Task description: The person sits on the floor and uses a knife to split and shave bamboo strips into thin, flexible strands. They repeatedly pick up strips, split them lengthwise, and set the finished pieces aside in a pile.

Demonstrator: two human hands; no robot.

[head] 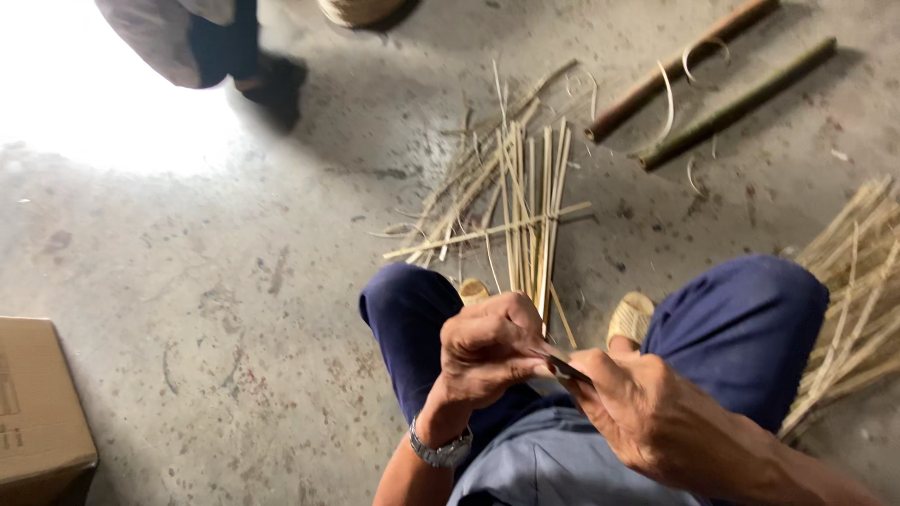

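Observation:
My left hand (487, 351) is closed around a thin bamboo strip (544, 281) that rises from my fist toward the floor pile. A silver watch sits on that wrist. My right hand (647, 403) grips a small dark knife blade (567, 367), its tip meeting the strip right beside my left fingers. Both hands hover over my lap, between my knees in blue trousers (750, 328). The knife's handle is hidden inside my right fist.
A pile of split bamboo strips (511, 192) lies on the concrete floor ahead. Two bamboo poles (694, 70) lie at the upper right, more strips (858, 281) at the right edge. A cardboard box (37, 403) stands lower left. Another person's leg and shoe (272, 80) are at the top left.

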